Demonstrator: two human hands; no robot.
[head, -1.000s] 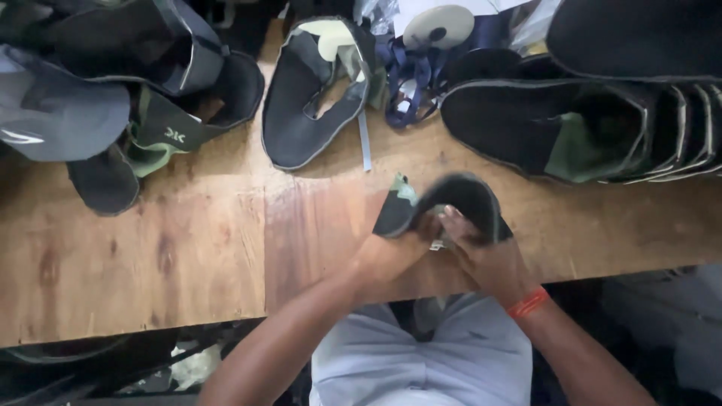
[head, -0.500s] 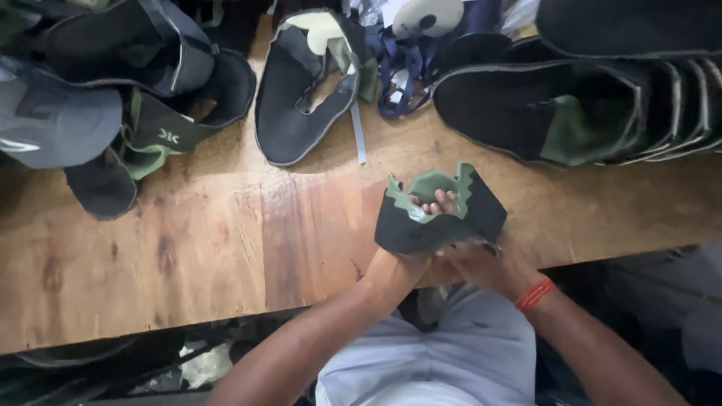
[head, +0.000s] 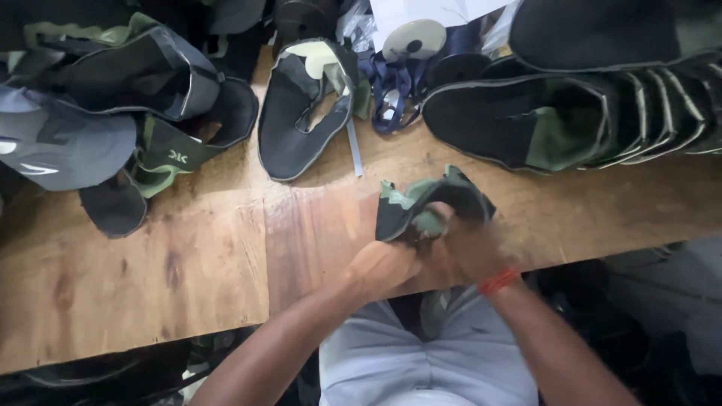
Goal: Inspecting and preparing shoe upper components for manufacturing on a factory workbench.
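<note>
Both of my hands grip one black shoe upper with green trim [head: 459,197] just above the near edge of the wooden table [head: 188,263]. My left hand [head: 383,265] clasps its lower left side. My right hand [head: 466,248], with an orange band at the wrist, is blurred and holds the piece from below, fingers curled into its folds. The upper is crumpled and tilted up toward me.
A flat black upper with pale lining [head: 304,109] lies behind. A stack of black and green uppers [head: 571,120] fills the back right. Grey and black pieces [head: 105,113] pile at the back left. A disc-shaped spool [head: 414,37] and blue straps [head: 395,98] sit at the back.
The upper was pressed flat against the table; my hands have lifted it, turned it up and bunched it, and the right hand is moving fast.
</note>
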